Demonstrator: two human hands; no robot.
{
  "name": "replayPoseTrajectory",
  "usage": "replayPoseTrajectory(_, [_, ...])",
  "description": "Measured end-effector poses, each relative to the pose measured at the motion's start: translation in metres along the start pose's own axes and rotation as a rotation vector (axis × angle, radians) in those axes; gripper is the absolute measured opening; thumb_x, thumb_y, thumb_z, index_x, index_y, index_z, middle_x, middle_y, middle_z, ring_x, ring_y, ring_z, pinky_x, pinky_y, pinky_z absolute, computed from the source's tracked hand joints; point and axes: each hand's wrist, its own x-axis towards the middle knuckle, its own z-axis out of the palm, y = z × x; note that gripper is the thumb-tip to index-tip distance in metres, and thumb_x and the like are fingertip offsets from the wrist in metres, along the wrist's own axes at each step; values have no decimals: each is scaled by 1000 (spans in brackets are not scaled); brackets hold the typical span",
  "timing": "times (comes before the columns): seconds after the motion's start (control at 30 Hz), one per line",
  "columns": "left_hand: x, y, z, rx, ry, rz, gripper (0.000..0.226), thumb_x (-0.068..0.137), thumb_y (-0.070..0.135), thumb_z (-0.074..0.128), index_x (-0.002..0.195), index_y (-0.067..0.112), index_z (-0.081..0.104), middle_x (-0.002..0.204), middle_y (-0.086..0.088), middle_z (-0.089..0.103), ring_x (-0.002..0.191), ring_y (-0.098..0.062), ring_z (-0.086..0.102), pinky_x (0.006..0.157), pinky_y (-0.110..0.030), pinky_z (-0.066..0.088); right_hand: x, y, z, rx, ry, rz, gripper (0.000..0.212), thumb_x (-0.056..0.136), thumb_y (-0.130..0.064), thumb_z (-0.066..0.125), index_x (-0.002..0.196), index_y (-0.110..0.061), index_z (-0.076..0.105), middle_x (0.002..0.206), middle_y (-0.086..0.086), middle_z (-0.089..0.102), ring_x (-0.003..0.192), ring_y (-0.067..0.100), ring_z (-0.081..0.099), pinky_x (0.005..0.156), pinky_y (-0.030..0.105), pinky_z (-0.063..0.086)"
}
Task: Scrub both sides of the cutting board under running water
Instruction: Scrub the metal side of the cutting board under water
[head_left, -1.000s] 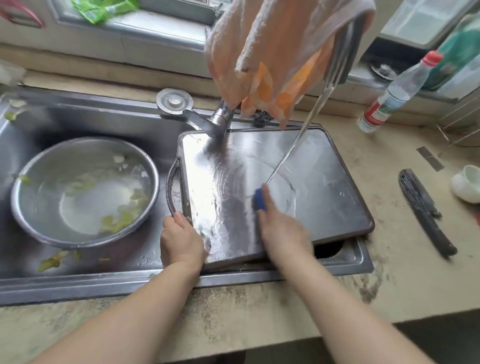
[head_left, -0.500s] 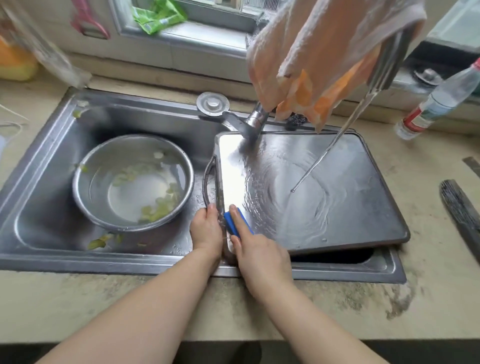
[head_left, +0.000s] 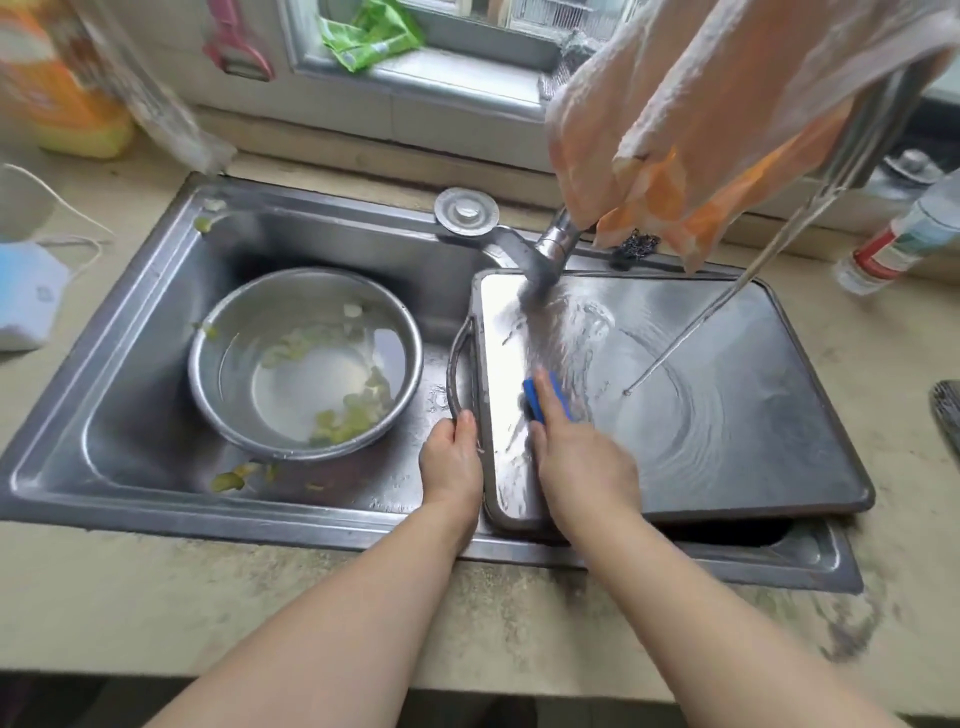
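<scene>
The board (head_left: 701, 405) lies flat across the right half of the sink (head_left: 156, 322), its right end resting on the sink's rim and its left end, with a loop handle (head_left: 457, 374), hanging over the basin. A thin stream (head_left: 691, 338) from the tap (head_left: 550, 244) lands near the board's middle and spreads in rings.

The left hand (head_left: 451, 462) grips the board's left edge just below the handle, fingers curled over it. The right hand (head_left: 582, 462) presses a blue sponge (head_left: 545, 397) onto the board's left part, fingers lying over the sponge and holding it down.

The board looks rigid and fairly heavy, probably metal-faced, and its wet sheen suggests it will be slippery (a flip could let it slide off the rim). For turning it to the other side, the handle or both long edges seem the safest holds. Only the upper face shows, so the underside likely remains to be scrubbed.

A bowl (head_left: 306, 364) of water and green scraps sits left of the board; a cloth (head_left: 701, 119) hangs above it.
</scene>
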Motion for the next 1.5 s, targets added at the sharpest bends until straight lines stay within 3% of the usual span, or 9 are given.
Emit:
replayPoseTrajectory(0.13, [0, 1, 0, -96, -23, -87, 33, 97, 26, 46, 73, 4, 50, 65, -6, 46, 67, -18, 40, 60, -29, 36, -65, -15, 31, 18, 3, -178, 66, 95, -53, 28, 135, -54, -25, 85, 5, 65, 77, 29, 65, 57, 36, 34])
replayPoseTrajectory(0.23, [3, -2, 1, -201, -37, -150, 33, 96, 28, 47, 68, 10, 49, 70, -12, 49, 70, -20, 44, 66, -38, 38, -17, -26, 16, -41, -15, -107, 59, 98, -47, 27, 144, -46, -10, 97, 10, 67, 87, 30, 64, 65, 35, 35])
replayPoseTrajectory(0.33, [5, -3, 0, -224, -43, -171, 37, 95, 28, 48, 61, 14, 47, 62, -7, 49, 63, -21, 42, 58, -33, 34, -9, -38, 10, -11, -23, -94, 59, 99, -44, 27, 145, -45, -10, 98, 11, 67, 88, 30, 63, 65, 35, 33])
replayPoseTrajectory(0.5, [4, -2, 0, -74, 7, -86, 40, 96, 24, 46, 58, 11, 41, 56, -1, 40, 57, -18, 34, 49, -21, 31, -87, -10, 33, -66, -9, -160, 71, 95, -53, 25, 130, -50, -37, 85, 4, 62, 74, 27, 65, 55, 35, 33])
replayPoseTrajectory(0.67, [7, -6, 3, -26, 16, -46, 40, 96, 29, 46, 61, 10, 48, 60, -4, 51, 61, -21, 42, 59, -32, 29, -2, -46, 15, -65, 5, -82, 60, 99, -44, 27, 147, -40, -11, 99, 11, 66, 88, 29, 64, 66, 34, 37])
replayPoseTrajectory(0.9, [7, -4, 2, -8, 48, -38, 42, 96, 25, 47, 57, 9, 46, 55, -3, 47, 62, -23, 41, 58, -29, 25, -83, -9, 34, -74, 12, -108, 71, 95, -53, 26, 130, -52, -35, 77, 3, 57, 73, 27, 65, 54, 35, 33])
replayPoseTrajectory(1.1, [9, -6, 4, 5, 46, 1, 43, 95, 26, 48, 55, 11, 44, 56, 0, 46, 55, -16, 40, 50, -23, 26, -12, 5, 2, -51, 49, 159, 60, 100, -43, 27, 146, -43, -11, 100, 13, 66, 88, 31, 63, 66, 36, 33])
replayPoseTrajectory(1.3, [8, -3, 3, -50, 47, -64, 43, 95, 28, 49, 59, 4, 47, 56, -5, 43, 63, -22, 38, 57, -26, 36, -77, -27, 34, -118, 60, -111, 70, 96, -50, 30, 138, -45, -26, 79, 4, 61, 69, 26, 64, 53, 33, 32])
replayPoseTrajectory(1.5, [12, -8, 1, -26, 21, -48, 42, 94, 29, 49, 61, 5, 54, 63, -8, 54, 63, -23, 44, 57, -30, 31, 7, -55, 16, -50, 9, 28, 62, 99, -45, 30, 146, -42, -10, 98, 11, 65, 88, 29, 63, 64, 34, 34])
